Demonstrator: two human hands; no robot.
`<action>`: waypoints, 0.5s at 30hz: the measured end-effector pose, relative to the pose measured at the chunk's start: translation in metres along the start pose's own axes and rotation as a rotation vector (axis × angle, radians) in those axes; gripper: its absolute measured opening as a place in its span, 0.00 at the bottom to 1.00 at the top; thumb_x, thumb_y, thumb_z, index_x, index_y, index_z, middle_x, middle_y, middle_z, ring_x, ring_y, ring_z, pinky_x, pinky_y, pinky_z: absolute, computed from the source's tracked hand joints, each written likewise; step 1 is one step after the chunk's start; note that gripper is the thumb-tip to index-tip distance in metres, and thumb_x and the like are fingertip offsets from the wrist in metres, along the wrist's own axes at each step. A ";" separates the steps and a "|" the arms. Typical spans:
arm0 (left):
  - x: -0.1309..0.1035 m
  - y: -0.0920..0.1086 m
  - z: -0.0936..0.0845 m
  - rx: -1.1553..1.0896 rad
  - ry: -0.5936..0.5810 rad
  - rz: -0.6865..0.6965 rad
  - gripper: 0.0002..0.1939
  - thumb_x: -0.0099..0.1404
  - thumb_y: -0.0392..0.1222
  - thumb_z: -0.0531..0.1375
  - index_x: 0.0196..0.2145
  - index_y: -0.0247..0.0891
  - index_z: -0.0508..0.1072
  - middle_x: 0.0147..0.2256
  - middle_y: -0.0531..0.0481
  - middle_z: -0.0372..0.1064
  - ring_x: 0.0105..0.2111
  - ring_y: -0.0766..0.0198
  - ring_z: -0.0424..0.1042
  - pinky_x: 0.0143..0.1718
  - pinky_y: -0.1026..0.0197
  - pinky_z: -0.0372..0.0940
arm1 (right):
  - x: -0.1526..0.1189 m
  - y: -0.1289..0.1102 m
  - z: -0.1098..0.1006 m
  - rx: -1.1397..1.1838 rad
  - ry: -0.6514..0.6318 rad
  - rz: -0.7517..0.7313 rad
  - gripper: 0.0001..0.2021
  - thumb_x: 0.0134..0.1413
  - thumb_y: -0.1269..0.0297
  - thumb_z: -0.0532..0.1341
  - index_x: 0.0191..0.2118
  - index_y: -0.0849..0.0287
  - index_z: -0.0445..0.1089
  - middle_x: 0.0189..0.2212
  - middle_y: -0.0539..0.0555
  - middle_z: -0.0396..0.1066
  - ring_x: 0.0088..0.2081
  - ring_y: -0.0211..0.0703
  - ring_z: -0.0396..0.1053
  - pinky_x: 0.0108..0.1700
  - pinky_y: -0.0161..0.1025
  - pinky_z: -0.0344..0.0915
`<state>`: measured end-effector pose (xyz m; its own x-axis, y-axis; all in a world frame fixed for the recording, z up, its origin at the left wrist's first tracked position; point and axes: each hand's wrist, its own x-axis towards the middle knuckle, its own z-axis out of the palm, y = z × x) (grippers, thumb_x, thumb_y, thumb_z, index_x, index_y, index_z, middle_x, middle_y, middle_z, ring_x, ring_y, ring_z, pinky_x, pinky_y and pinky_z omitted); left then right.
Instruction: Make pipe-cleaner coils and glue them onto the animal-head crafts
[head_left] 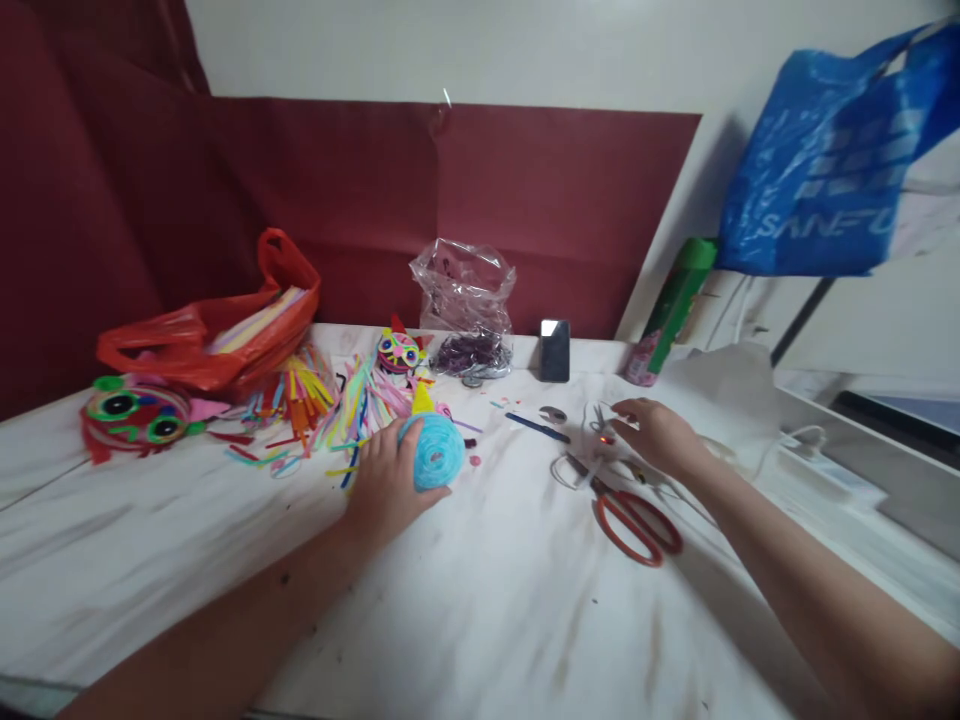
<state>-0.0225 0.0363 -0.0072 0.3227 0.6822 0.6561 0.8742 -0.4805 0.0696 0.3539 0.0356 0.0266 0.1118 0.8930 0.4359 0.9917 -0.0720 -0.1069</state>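
Observation:
My left hand point(386, 475) is wrapped round the side of a light-blue coiled pipe-cleaner disc point(436, 455), keeping it on the marble-look table point(480, 610). A yellow cone point(422, 400) rises at the top of the disc. Over on the right, my right hand point(652, 432) hovers with bent fingers slightly apart, beside a small object with a red light point(606, 440) whose kind I cannot make out. Just below it lie large scissors with red-orange handles point(637, 528), their blades pointing away to the left.
Loose pipe cleaners point(360, 400), a red plastic bag point(217, 340) and two decorated faces, one a red pipe-cleaner face point(139, 418), occupy the left. Behind stand a clear bag point(465, 300) and a phone point(555, 352). A green can point(679, 305) and a white power strip point(832, 485) are at right.

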 end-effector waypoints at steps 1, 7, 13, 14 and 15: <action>0.000 0.000 -0.001 -0.016 -0.008 -0.008 0.45 0.44 0.53 0.67 0.56 0.34 0.55 0.53 0.35 0.58 0.51 0.44 0.59 0.50 0.46 0.56 | 0.008 -0.012 -0.001 0.049 0.032 -0.055 0.10 0.51 0.66 0.54 0.35 0.60 0.72 0.34 0.58 0.73 0.34 0.46 0.70 0.34 0.37 0.61; -0.003 -0.003 -0.005 -0.111 -0.018 -0.030 0.50 0.41 0.52 0.68 0.58 0.38 0.51 0.56 0.36 0.55 0.54 0.43 0.57 0.53 0.44 0.53 | 0.076 -0.096 -0.004 0.166 0.238 -0.221 0.10 0.54 0.66 0.52 0.32 0.60 0.71 0.29 0.57 0.72 0.33 0.47 0.68 0.35 0.39 0.61; -0.003 -0.010 -0.006 -0.137 -0.007 -0.026 0.51 0.39 0.51 0.69 0.59 0.40 0.52 0.56 0.37 0.56 0.55 0.43 0.56 0.53 0.42 0.53 | 0.177 -0.183 -0.040 0.210 0.373 -0.389 0.15 0.60 0.68 0.47 0.49 0.62 0.64 0.50 0.62 0.65 0.52 0.50 0.59 0.51 0.44 0.56; -0.003 -0.010 -0.006 -0.133 -0.005 -0.015 0.52 0.38 0.51 0.70 0.59 0.40 0.52 0.56 0.37 0.56 0.55 0.42 0.56 0.53 0.42 0.53 | 0.196 -0.196 -0.045 0.186 0.278 -0.362 0.16 0.62 0.68 0.45 0.51 0.62 0.62 0.52 0.63 0.63 0.54 0.52 0.57 0.53 0.45 0.55; -0.004 -0.011 -0.006 -0.130 -0.002 -0.003 0.53 0.37 0.51 0.70 0.58 0.39 0.53 0.56 0.36 0.56 0.55 0.42 0.56 0.53 0.41 0.53 | 0.214 -0.207 -0.048 0.136 0.094 -0.315 0.17 0.62 0.68 0.45 0.52 0.64 0.61 0.52 0.64 0.62 0.55 0.53 0.57 0.53 0.47 0.55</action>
<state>-0.0354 0.0354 -0.0055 0.3206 0.6847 0.6545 0.8208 -0.5456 0.1688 0.1760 0.2200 0.1848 -0.1861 0.8166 0.5464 0.9615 0.2659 -0.0698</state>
